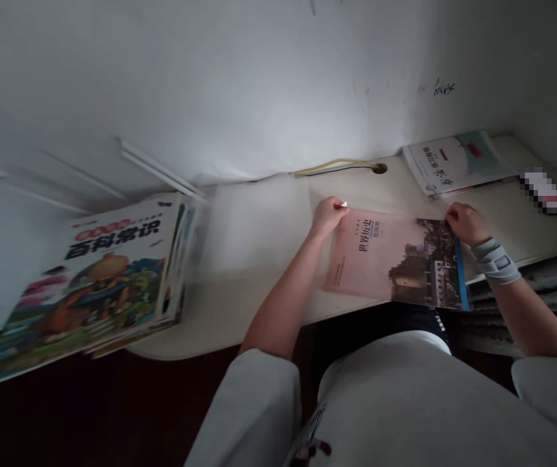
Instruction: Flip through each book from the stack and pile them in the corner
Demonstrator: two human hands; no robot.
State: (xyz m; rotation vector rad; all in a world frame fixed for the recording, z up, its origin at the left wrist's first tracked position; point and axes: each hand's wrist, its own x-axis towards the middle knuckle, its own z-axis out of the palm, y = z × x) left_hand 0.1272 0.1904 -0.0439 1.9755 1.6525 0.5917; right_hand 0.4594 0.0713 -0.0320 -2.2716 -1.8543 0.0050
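A pink book [363,259] with a castle photo and a blue edge lies in front of me, turned sideways and overhanging the desk's front edge. It looks glossy, as if in a clear plastic cover. My left hand [328,216] is closed in a pinch at its upper left corner, where a small shiny white bit shows at the fingertips. At the upper right corner, my right hand [468,224], with a grey band on the wrist, has its fingers closed on the edge. To the left, a translucent plastic sheet [254,224] lies flat on the desk.
A stack of large picture books [113,279] stands at the left end of the white desk [200,324]. More books [454,162] lie at the back right, beside a blurred-out phone-like object [546,190]. A yellow cable [337,163] runs along the wall to a desk hole.
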